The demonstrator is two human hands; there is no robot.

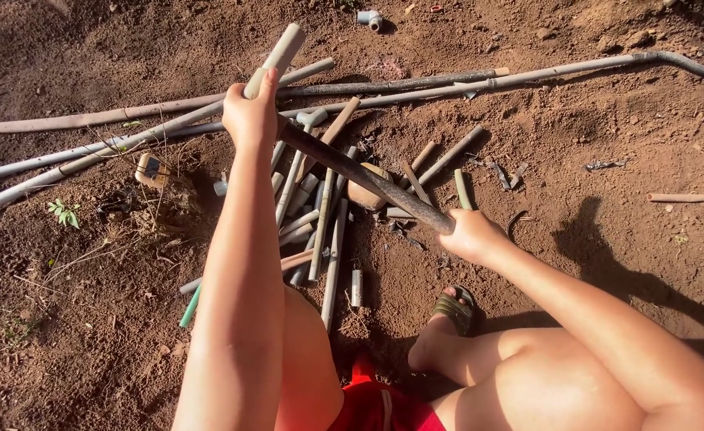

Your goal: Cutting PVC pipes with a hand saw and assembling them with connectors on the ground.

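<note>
While the person crouches over bare soil, both hands hold tools above a heap of cut pipe.

Left hand [250, 118]: closed around a pale pipe piece [276, 57], held up, tilted far-right. Right hand [468, 235]: fist clamped on the near end of a dark rod [364, 177], whose long axis runs far-left to the left hand. Short pipes [320, 219] lie below; long pipes [416, 86] cross beyond.

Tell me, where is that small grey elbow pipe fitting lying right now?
In the head view, the elbow fitting lies alone on the bare dirt at the top edge, just right of centre, beyond the long pipes.
</note>
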